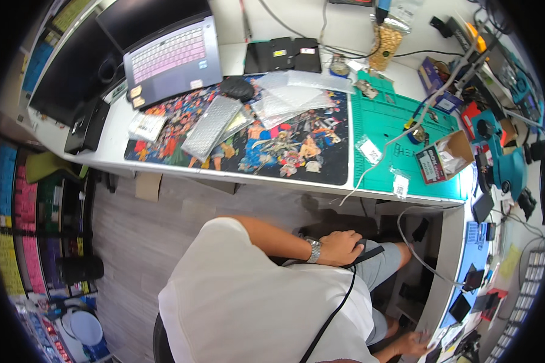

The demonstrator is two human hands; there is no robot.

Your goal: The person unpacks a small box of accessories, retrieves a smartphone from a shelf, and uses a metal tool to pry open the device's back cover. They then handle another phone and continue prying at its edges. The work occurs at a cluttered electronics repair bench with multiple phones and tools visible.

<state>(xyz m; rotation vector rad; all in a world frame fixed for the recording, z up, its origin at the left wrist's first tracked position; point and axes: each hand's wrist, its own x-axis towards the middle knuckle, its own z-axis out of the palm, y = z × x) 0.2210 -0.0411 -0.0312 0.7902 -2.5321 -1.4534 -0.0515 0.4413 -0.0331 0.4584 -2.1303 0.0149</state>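
Observation:
My left hand (340, 248), with a metal-banded watch (314, 250) on its wrist, rests on my lap over the grey shorts (378, 266). Its fingers curl down over a black strap (369, 254), which comes out on the right side of the hand. A thin black cable (339, 308) runs from there down across my white shirt. Low on the right, my right hand (412, 343) is at the white edge of the side desk (445, 302). Its fingertips are small and blurred against that edge, so their grip does not show clearly.
Ahead, the desk bears a laptop (174, 57), bubble-wrap bags (212, 127), a green cutting mat (381, 133) and an open small box (445, 157). A white cable (418, 254) hangs off the right corner. Colourful bin shelves (27, 224) line the left; a microscope (505, 163) stands right.

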